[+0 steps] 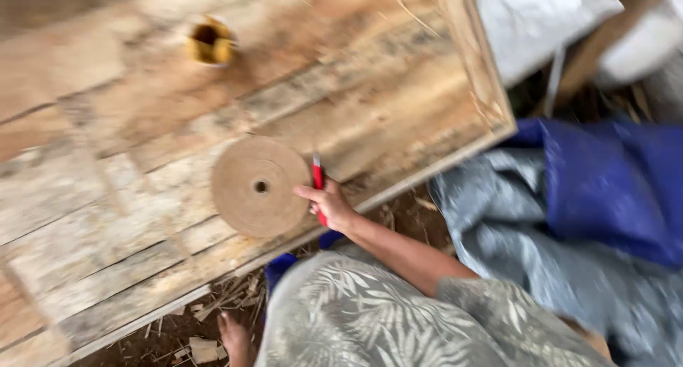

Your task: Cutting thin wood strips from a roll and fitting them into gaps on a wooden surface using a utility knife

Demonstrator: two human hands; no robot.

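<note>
Weathered plank tabletop [142, 196] carries a flat brown tape roll [260, 187] near its front edge, where the right hand [329, 205] grips a red-handled cutter [318, 182] just beside it, blue cloth [612, 189] heaped past the corner

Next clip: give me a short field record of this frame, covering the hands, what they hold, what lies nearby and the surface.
Surface: weathered wooden table made of planks
Visible hand: right hand, at the table's near edge
Hand's grip: closed on a red tool; blur hides what kind
Beside the hand: flat brown roll with a small centre hole, lying on the table, fingers at its rim
Far side of table: small yellow cup, blurred
Right of table: blue cloth and grey cloth
Left hand: not in view
Image quality: motion blur
</note>
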